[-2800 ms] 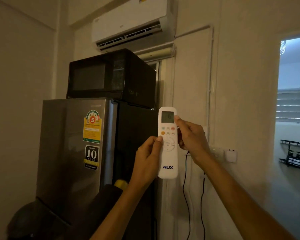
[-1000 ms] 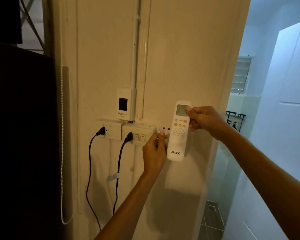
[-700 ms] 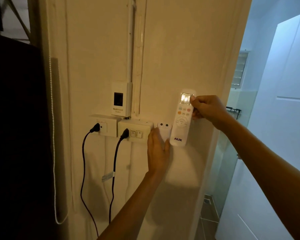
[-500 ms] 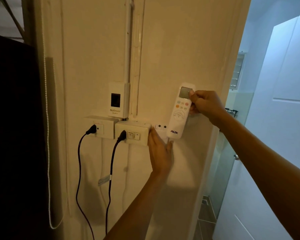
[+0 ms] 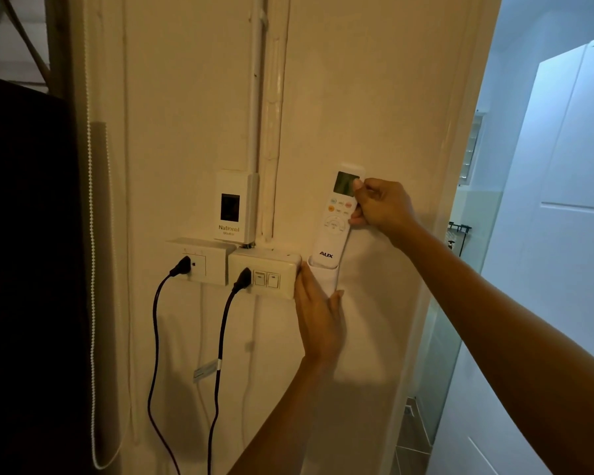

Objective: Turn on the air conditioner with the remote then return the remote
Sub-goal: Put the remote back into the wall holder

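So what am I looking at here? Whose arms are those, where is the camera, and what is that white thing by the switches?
No machine here: these are a person's two bare arms, filmed by a wide-angle camera worn on the head and looking forward and down. The right hand pinches the upper part of a white air conditioner remote marked AUX. Its bottom end sits in a small white wall holder. The left hand lies open against the holder. To the left on the wall are a switch box, a socket box, two plugged black cables and a box marked National.
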